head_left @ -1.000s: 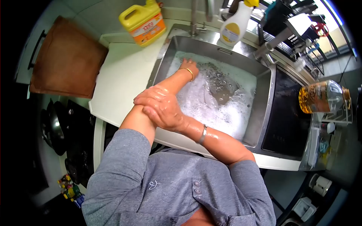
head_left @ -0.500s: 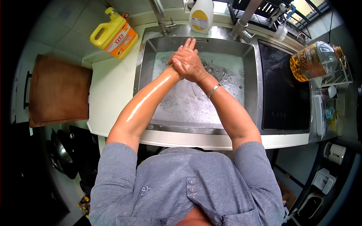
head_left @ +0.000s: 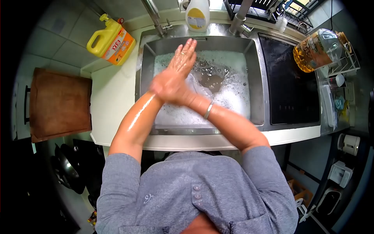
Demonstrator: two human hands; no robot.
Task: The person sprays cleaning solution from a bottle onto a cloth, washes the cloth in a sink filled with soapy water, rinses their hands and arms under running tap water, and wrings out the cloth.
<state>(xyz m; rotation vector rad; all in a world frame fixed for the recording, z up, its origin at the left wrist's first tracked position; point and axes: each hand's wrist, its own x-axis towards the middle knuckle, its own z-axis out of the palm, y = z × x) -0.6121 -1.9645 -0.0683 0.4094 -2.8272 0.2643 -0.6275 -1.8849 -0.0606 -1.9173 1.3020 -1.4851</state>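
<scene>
My left hand [head_left: 183, 58] is wet, stretched out over the far left part of the sink [head_left: 258, 85], with its fingers extended and a ring on one of them. Around my left wrist lies my right hand [head_left: 169, 85], blurred by motion, its fingers curled over to the far side where they are partly hidden. A silver bracelet [head_left: 209, 110] circles my right wrist. Below both hands, foamy water [head_left: 230, 97] fills the sink, with a darker patch free of foam near the middle. My left forearm [head_left: 136, 121] shines with wetness.
A yellow detergent jug [head_left: 113, 41] stands on the left counter, near a wooden cutting board [head_left: 60, 105]. Behind the sink are a white bottle [head_left: 197, 16] and a metal faucet [head_left: 154, 17]. A black cooktop [head_left: 292, 85] and an oil bottle [head_left: 317, 50] are at the right.
My right hand has slid from the left hand down to the left wrist, uncovering the left hand. The foam has parted around a dark patch. The view has shifted slightly.
</scene>
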